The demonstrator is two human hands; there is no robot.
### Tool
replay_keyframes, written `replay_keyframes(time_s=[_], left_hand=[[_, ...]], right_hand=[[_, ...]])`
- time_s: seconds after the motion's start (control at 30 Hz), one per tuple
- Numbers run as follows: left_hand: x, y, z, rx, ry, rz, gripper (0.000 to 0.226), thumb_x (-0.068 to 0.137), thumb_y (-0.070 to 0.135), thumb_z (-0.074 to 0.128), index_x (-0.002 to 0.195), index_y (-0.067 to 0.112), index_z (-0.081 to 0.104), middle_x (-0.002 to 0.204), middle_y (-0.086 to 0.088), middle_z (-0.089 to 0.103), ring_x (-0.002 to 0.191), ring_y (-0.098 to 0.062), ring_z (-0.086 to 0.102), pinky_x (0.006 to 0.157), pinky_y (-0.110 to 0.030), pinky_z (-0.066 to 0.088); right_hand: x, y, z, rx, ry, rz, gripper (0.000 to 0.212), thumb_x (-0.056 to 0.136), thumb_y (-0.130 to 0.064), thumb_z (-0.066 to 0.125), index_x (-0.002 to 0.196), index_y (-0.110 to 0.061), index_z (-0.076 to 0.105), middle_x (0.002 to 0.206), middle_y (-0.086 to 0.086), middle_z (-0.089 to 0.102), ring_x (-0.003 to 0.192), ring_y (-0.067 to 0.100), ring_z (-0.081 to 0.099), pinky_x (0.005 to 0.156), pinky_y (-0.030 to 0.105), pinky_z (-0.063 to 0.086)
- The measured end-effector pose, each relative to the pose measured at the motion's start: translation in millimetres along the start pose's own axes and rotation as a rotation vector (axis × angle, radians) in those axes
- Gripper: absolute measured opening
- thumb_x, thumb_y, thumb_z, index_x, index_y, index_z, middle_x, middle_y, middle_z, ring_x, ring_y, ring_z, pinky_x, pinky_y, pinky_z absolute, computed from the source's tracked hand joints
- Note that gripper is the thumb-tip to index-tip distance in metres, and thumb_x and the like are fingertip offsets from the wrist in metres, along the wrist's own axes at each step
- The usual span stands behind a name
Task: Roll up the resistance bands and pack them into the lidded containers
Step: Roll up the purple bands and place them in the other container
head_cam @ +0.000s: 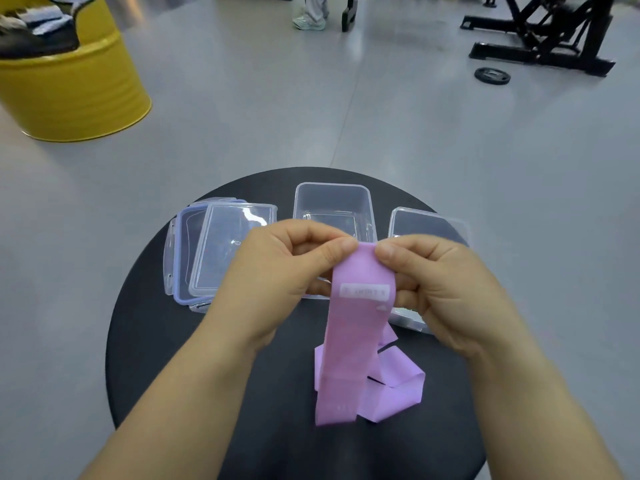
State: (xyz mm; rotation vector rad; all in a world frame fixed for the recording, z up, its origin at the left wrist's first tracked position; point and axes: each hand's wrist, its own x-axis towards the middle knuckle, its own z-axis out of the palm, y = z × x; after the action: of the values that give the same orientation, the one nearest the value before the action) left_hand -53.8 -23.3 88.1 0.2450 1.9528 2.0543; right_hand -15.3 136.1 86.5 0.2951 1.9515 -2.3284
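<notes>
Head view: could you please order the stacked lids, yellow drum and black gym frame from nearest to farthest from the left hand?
1. stacked lids, left of the left hand
2. yellow drum, floor, upper left
3. black gym frame, far upper right

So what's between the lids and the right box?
An open clear box, partly behind the left hand and right hand pinching the purple band, in the head view.

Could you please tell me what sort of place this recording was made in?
Most likely a gym: a black exercise machine frame stands on the grey floor at the back right, a weight plate lies near it, and the left hand and right hand pinch a pink resistance band.
</notes>
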Motion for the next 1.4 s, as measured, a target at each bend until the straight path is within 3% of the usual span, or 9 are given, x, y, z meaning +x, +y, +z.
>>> replay_keyframes(time_s=[0.13, 0.43, 0.57, 0.77, 0.87, 0.93, 1.07, 1.23, 1.4], left_hand=[[12.8, -28.0, -2.8, 0.063, 0.061, -0.052, 0.009, 0.081, 0.010, 0.068, 0.075, 0.016, 0.071, 0.074, -0.003, 0.073, 0.069, -0.014, 0.069, 0.063, -0.029, 0.058], [17.5, -36.8, -3.6, 0.035, 0.013, 0.010, 0.024, 0.083, 0.004, 0.064, 0.080, 0.026, 0.073, 0.075, 0.003, 0.074, 0.074, -0.010, 0.069, 0.063, -0.024, 0.057], [20.0, -38.9, -8.0, 0.064, -0.047, 0.030, 0.035, 0.084, -0.002, 0.062, 0.072, 0.027, 0.076, 0.071, 0.004, 0.071, 0.072, -0.009, 0.066, 0.065, -0.028, 0.058], [19.6, -41.4, -9.5, -0.009, -0.116, -0.008, 0.023, 0.069, 0.010, 0.057, 0.065, 0.025, 0.074, 0.063, 0.003, 0.064, 0.066, -0.009, 0.061, 0.059, -0.025, 0.055], [20.0, -40.8, -10.2, -0.015, -0.153, -0.037, 0.009, 0.066, 0.013, 0.072, 0.065, 0.022, 0.074, 0.066, 0.002, 0.068, 0.068, -0.012, 0.065, 0.063, -0.031, 0.059], [20.2, -40.5, -10.6, 0.002, -0.153, -0.055, 0.010, 0.060, 0.019, 0.082, 0.065, 0.020, 0.074, 0.068, -0.002, 0.071, 0.068, -0.014, 0.068, 0.063, -0.032, 0.059], [21.0, -41.2, -11.4, 0.010, -0.126, -0.049, 0.017, 0.059, 0.018, 0.073, 0.076, 0.017, 0.075, 0.079, -0.014, 0.073, 0.073, -0.018, 0.070, 0.062, -0.027, 0.057], [20.9, -40.7, -13.0, 0.113, -0.125, 0.024, 0.018, 0.065, 0.014, 0.081, 0.082, 0.019, 0.076, 0.085, -0.015, 0.072, 0.086, -0.033, 0.068, 0.075, -0.040, 0.059], [20.8, -41.7, -12.9, 0.173, -0.147, 0.039, 0.016, 0.074, 0.017, 0.065, 0.085, 0.026, 0.073, 0.089, -0.023, 0.068, 0.087, -0.043, 0.062, 0.081, -0.053, 0.054]], right_hand=[[13.4, 18.9, 0.2, -0.074, 0.069, 0.064, 0.012, 0.081, -0.011, 0.066, 0.091, -0.006, 0.071, 0.079, 0.009, 0.075, 0.068, 0.018, 0.071, 0.054, 0.022, 0.053], [19.9, 26.0, -6.3, -0.070, 0.105, -0.069, 0.010, 0.078, -0.002, 0.065, 0.080, -0.012, 0.068, 0.063, -0.002, 0.071, 0.057, 0.007, 0.067, 0.051, 0.017, 0.051], [20.1, 29.8, -7.1, -0.070, 0.071, -0.095, 0.008, 0.071, -0.006, 0.067, 0.075, -0.013, 0.069, 0.061, -0.003, 0.070, 0.055, 0.007, 0.065, 0.052, 0.017, 0.051], [20.6, 34.6, -9.7, -0.058, 0.021, -0.143, 0.008, 0.062, -0.015, 0.068, 0.065, -0.019, 0.074, 0.064, -0.002, 0.071, 0.058, 0.007, 0.065, 0.055, 0.017, 0.052], [19.5, 35.0, -10.8, -0.138, 0.001, -0.192, 0.008, 0.064, -0.015, 0.068, 0.071, -0.017, 0.071, 0.064, -0.005, 0.071, 0.061, 0.004, 0.065, 0.058, 0.015, 0.051], [19.6, 36.0, -11.5, -0.153, -0.009, -0.201, 0.008, 0.065, -0.015, 0.069, 0.071, -0.018, 0.072, 0.066, -0.004, 0.071, 0.063, 0.004, 0.066, 0.059, 0.015, 0.051], [20.9, 38.5, -13.6, -0.170, 0.002, -0.196, 0.007, 0.065, -0.016, 0.067, 0.071, -0.018, 0.071, 0.065, -0.007, 0.070, 0.062, 0.003, 0.065, 0.059, 0.015, 0.051], [22.3, 39.4, -13.2, -0.134, 0.014, -0.175, 0.010, 0.065, -0.015, 0.066, 0.074, -0.015, 0.069, 0.064, -0.006, 0.071, 0.060, 0.006, 0.065, 0.058, 0.018, 0.054], [24.3, 41.7, -12.1, -0.098, 0.016, -0.159, 0.008, 0.065, -0.016, 0.067, 0.071, -0.019, 0.071, 0.066, -0.003, 0.071, 0.060, 0.008, 0.066, 0.056, 0.020, 0.053]])
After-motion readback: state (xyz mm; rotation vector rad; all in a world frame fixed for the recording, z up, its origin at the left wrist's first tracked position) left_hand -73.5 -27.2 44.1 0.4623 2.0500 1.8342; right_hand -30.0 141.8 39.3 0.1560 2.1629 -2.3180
